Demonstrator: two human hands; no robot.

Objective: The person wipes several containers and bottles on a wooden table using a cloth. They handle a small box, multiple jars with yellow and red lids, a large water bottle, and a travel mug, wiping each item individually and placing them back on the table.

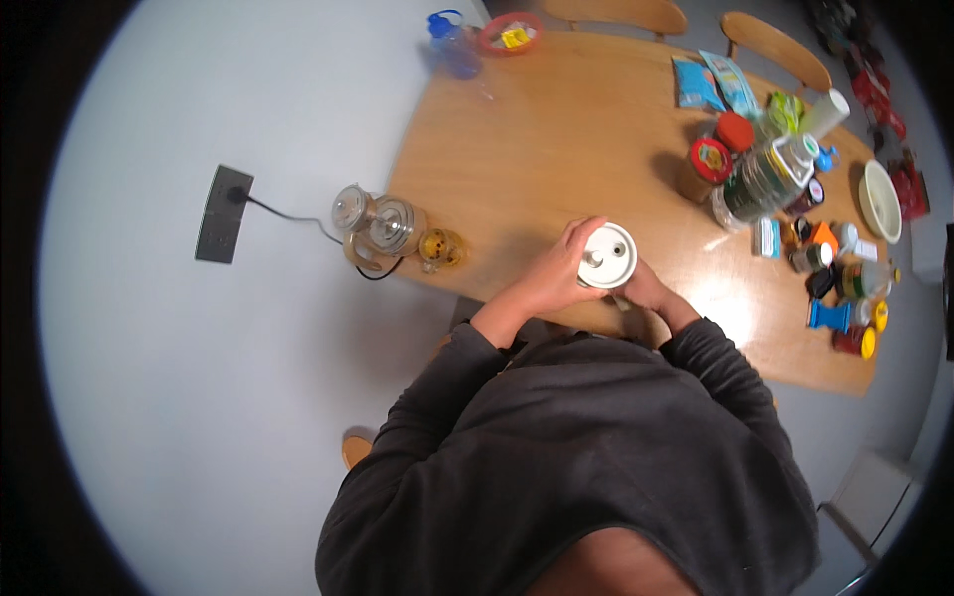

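Note:
A white lidded cup [607,255] is held up over the near edge of the wooden table [566,141]. Its round lid faces me and has a small knob-like spout and a dark hole. My left hand [557,270] grips the cup from the left, thumb near the top of the lid and fingers underneath. Against its lower right side is my right hand [642,287], its fingers mostly hidden behind the cup. A small pale strip pokes out below the cup between the hands; what it is, I cannot tell.
An electric glass kettle [391,223], corded to a wall socket [223,214], and a glass of yellow drink [441,247] stand left. Right are red-lidded jars [708,165], a large bottle [768,179], small containers and a bowl [879,201]. A blue-capped bottle [456,48] and red basket [510,36] stand behind.

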